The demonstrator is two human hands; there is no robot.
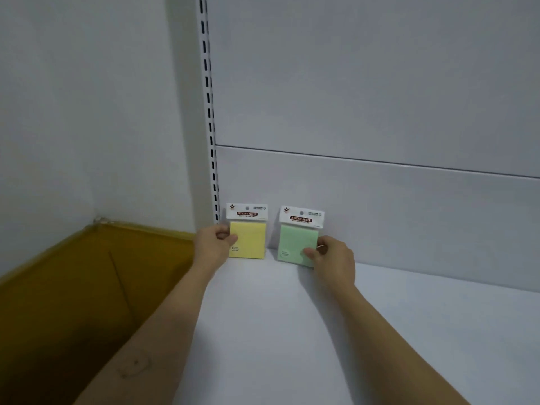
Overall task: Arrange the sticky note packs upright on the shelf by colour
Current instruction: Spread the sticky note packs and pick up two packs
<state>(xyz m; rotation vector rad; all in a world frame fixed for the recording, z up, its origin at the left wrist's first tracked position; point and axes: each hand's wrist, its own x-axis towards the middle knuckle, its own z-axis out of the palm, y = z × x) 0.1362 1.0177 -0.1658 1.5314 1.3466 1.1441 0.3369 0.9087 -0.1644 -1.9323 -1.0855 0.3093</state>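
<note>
A yellow sticky note pack (251, 239) stands upright against the back panel at the far left of the white shelf (292, 331). My left hand (211, 244) pinches its left edge between thumb and fingers. Just to its right stands a green sticky note pack (295, 244), also upright and leaning on the back panel. My right hand (333, 258) pinches the green pack's lower right corner. Both packs have white header cards with a red "STICKY NOTE" label. A small gap separates the two packs.
A slotted white upright rail (209, 112) runs up the back panel just left of the yellow pack. Past the shelf's left edge lies a brown-yellow floor (87, 287) meeting a white wall. The shelf surface stretches bare to the right.
</note>
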